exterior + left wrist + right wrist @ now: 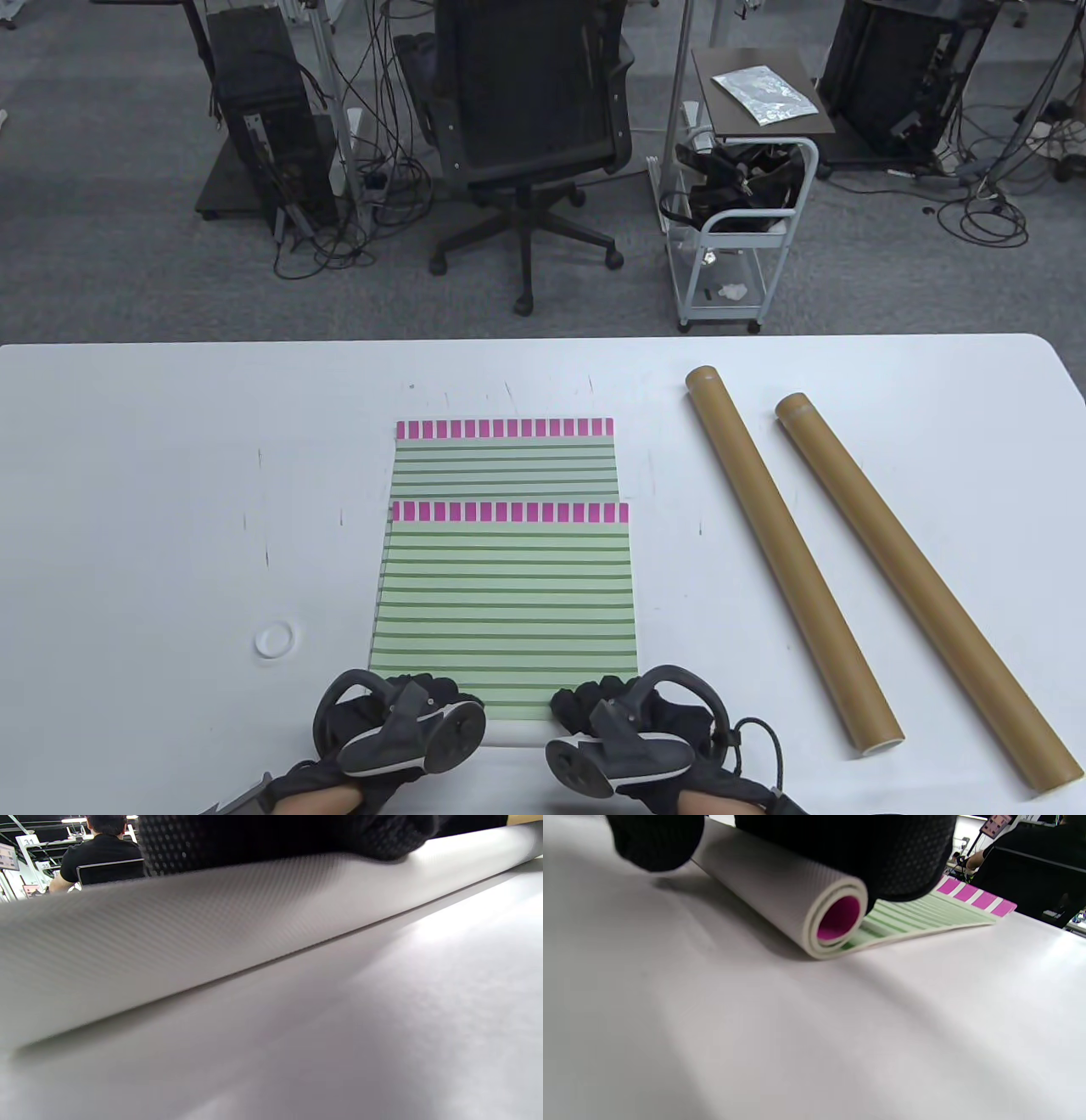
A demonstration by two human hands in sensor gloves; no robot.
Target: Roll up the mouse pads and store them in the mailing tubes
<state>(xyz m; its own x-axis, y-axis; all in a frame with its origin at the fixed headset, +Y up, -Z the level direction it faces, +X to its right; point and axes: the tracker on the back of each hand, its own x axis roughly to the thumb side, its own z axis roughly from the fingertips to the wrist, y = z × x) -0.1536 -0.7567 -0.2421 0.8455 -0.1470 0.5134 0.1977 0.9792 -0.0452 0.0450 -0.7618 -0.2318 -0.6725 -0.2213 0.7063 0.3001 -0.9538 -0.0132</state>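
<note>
Two green striped mouse pads with pink top bands lie stacked in mid-table; the upper pad covers the near part of the lower pad. The upper pad's near end is rolled into a grey-backed roll, also in the left wrist view and right wrist view, pink inside. My left hand and right hand press on top of the roll, one at each end. Two brown mailing tubes lie slantwise on the right.
A white tube cap lies on the table to the left of the pads. The white table runs wide to both sides. Beyond its far edge stand an office chair and a small cart.
</note>
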